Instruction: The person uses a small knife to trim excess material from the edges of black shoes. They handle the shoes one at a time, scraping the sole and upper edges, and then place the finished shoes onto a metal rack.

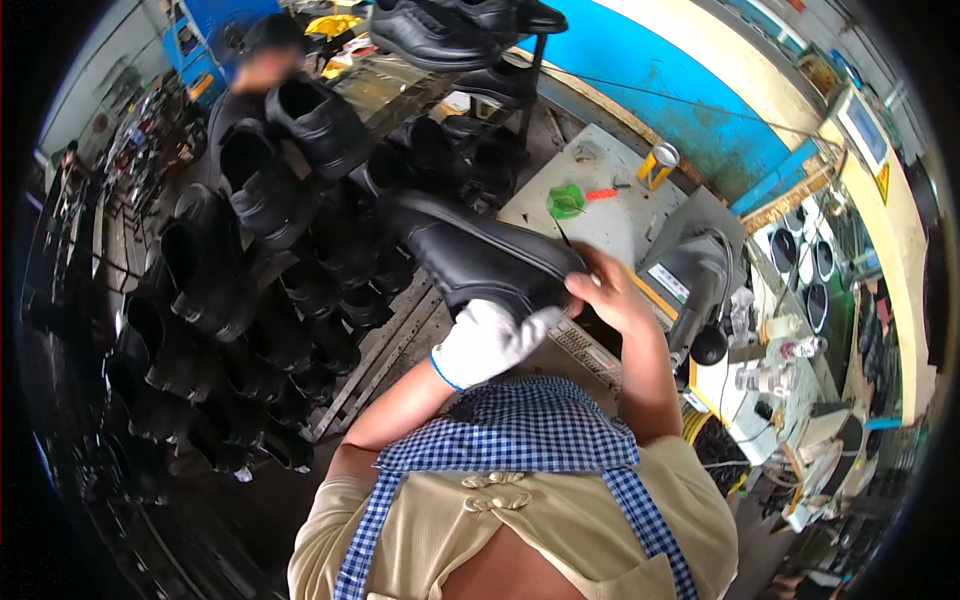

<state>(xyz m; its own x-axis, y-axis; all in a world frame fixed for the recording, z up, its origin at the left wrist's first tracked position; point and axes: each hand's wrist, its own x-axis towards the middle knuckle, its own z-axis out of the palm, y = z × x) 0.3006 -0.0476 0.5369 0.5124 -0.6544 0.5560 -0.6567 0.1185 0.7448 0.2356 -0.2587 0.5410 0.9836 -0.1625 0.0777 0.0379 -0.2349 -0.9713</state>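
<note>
A black leather shoe [480, 250] is held in front of me, its toe pointing to the far left and its heel to the right. My left hand [490, 340], in a white glove with a blue cuff edge, grips it from below near the heel. My bare right hand [610, 290] is closed at the heel end, thumb and fingers bent close to the shoe's edge. From these fingers a thin dark stick-like thing [563, 232] sticks out; its kind is too small to make out.
At left, racks carry several black shoes [205, 260]; more shoes [440, 35] sit on a shelf ahead. A worktable [610, 235] holds a yellow can [658, 165], a green piece [566, 201] and a grey machine [690, 285]. Another person [262, 75] is at the far left.
</note>
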